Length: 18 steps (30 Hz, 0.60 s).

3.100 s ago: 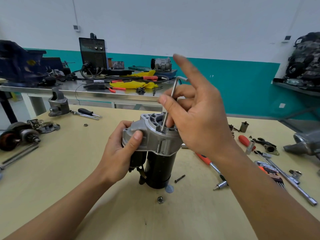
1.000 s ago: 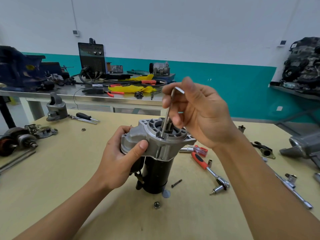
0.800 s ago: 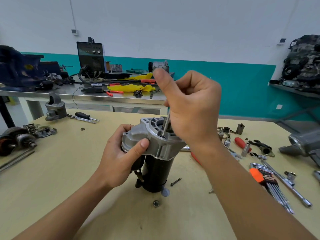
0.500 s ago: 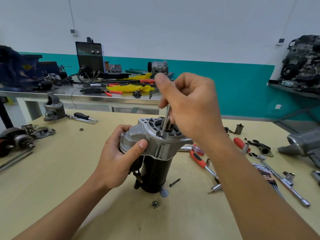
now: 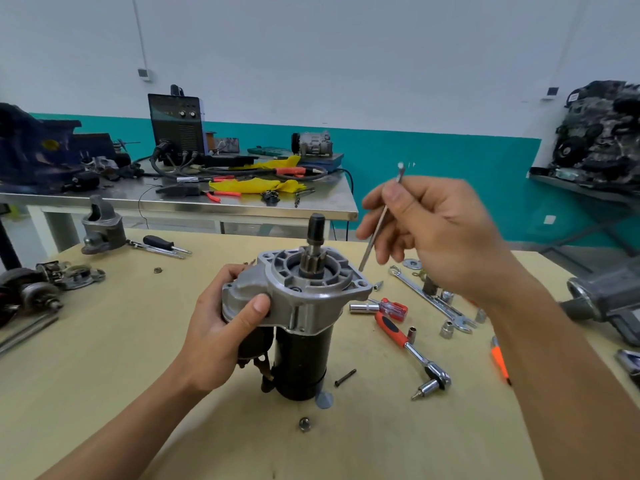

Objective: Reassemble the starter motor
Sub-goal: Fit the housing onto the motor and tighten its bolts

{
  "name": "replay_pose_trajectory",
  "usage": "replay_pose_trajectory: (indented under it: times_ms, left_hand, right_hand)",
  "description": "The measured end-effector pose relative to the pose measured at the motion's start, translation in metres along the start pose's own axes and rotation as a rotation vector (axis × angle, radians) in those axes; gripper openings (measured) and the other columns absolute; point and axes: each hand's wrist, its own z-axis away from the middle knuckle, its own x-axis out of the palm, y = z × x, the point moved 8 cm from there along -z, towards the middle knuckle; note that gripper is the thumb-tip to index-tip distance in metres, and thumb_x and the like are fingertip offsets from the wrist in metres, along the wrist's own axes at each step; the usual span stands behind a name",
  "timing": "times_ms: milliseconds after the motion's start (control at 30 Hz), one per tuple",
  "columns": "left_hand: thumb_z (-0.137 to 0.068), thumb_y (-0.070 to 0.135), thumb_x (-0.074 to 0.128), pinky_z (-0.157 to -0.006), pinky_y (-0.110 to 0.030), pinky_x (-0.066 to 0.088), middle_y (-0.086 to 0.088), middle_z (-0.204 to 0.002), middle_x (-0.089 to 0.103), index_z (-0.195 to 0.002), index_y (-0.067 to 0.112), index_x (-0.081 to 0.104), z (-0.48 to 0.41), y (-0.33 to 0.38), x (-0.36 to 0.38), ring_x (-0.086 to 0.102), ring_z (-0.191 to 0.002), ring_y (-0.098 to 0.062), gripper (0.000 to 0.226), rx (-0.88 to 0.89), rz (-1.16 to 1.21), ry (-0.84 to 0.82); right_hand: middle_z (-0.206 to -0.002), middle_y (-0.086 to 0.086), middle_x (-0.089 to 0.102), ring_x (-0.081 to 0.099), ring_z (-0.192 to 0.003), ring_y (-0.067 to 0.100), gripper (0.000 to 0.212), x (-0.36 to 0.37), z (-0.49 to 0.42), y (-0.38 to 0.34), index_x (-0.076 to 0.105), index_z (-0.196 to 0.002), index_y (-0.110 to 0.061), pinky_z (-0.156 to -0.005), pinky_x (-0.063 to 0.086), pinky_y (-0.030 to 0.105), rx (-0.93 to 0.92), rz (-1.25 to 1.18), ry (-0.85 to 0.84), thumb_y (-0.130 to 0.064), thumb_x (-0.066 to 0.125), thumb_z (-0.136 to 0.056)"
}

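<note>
No text, label, brand or number can be read. Faint markings on the front panel of the black machine (image 5: 176, 123) on the far bench, and on the small wall plates (image 5: 143, 73), are too blurred to be made out.

The left hand (image 5: 221, 327) and right hand (image 5: 446, 237) are seen bare; the left forearm (image 5: 121, 427) and right forearm (image 5: 561, 375) are uncovered to the frame edge; thumbnails (image 5: 261, 303) are trimmed short.
</note>
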Motion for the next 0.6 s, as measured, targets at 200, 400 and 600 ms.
replay_pose_trajectory:
  times_ms: [200, 400, 600]
  left_hand:
    - [-0.076, 0.041, 0.063, -0.082, -0.031, 0.054, -0.018, -0.107, 0.068, -0.112, 0.007, 0.06, -0.001, -0.009, -0.008, 0.065, -0.099, -0.028, 0.05, -0.018, 0.047, 0.019]
    - [-0.079, 0.061, 0.068, -0.092, -0.044, 0.052, -0.021, -0.114, 0.068, -0.119, 0.003, 0.061, -0.006, -0.011, -0.008, 0.063, -0.11, -0.04, 0.071, -0.03, 0.056, 0.017]
    - [-0.081, 0.07, 0.064, -0.097, -0.041, 0.053, -0.02, -0.117, 0.07, -0.118, 0.012, 0.072, -0.021, -0.01, -0.004, 0.065, -0.113, -0.036, 0.07, -0.066, 0.148, -0.028]
  right_hand:
    - [-0.08, 0.001, 0.074, 0.065, -0.058, 0.015, 0.029, 0.008, -0.002, 0.006, 0.062, -0.095, -0.016, -0.049, 0.048, 0.022, 0.003, 0.018, -0.064, -0.017, 0.036, -0.107]
    - [-0.079, -0.001, 0.072, 0.062, -0.059, 0.015, 0.028, 0.02, -0.009, 0.009, 0.06, -0.096, -0.017, -0.051, 0.045, 0.022, -0.026, -0.005, -0.081, -0.017, 0.035, -0.107]
    - [-0.075, 0.002, 0.072, 0.06, -0.053, 0.013, 0.024, 0.019, -0.017, 0.007, 0.06, -0.1, -0.017, -0.052, 0.044, 0.014, -0.079, -0.043, -0.033, -0.016, 0.037, -0.107]
